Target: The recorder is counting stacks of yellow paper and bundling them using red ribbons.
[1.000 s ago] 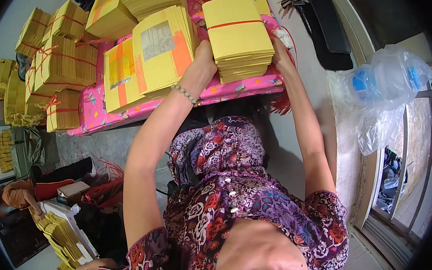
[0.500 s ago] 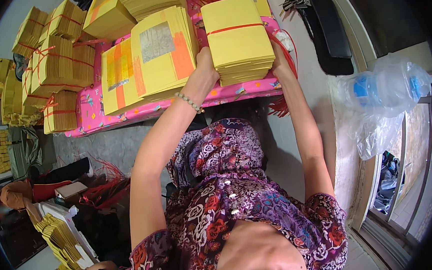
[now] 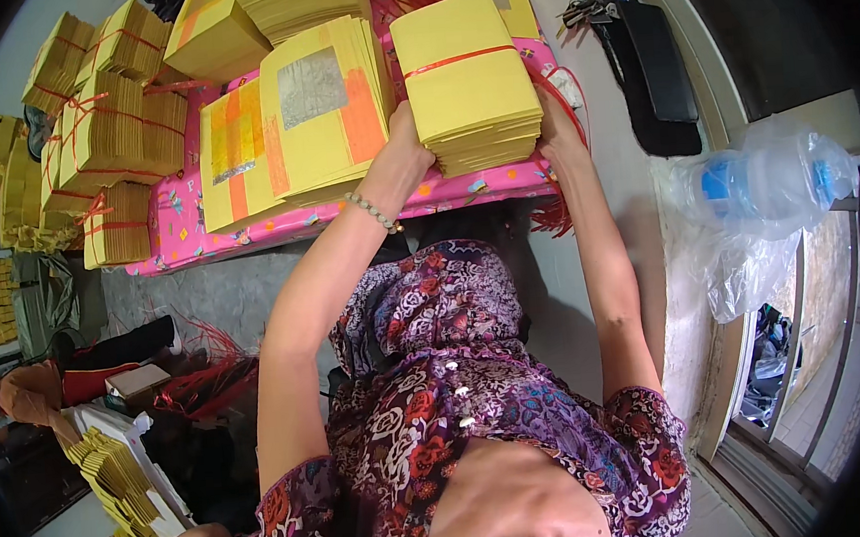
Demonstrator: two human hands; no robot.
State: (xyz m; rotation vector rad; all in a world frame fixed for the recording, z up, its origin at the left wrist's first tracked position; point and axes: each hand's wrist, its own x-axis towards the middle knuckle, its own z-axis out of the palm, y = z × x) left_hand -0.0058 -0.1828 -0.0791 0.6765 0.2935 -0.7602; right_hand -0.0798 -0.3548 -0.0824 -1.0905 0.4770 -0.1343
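A long table covered in glossy pink patterned sheeting (image 3: 173, 225) is carrying the paper goods. On its left, blocky tied bundles of yellow paper (image 3: 101, 127) are standing in a cluster; thin red strips are circling them and some knots are showing, so these are looking finished. In the middle, two thick stacks of yellow sheets with orange bands (image 3: 318, 167) are lying side by side, one bearing a silver patch; no red strip is showing around either, so they are appearing unbound.

Just right of them, near the table's front edge, a squared block of yellow paper (image 3: 467, 86) is standing slightly tilted. The left hand (image 3: 405, 152) is gripping its lower left side, and the right hand (image 3: 559, 128) is gripping its right side. A flat red strip (image 3: 460, 60) is crossing the block's face without a visible knot, so its binding is seeming only partly done. Loose thin red strands (image 3: 551, 218) are hanging over the table's edge.

Both hands' fingertips are disappearing behind the block, so whether they are pinching strip ends I cannot tell. The block's back is staying hidden, and the farthest stacks are running off the top.
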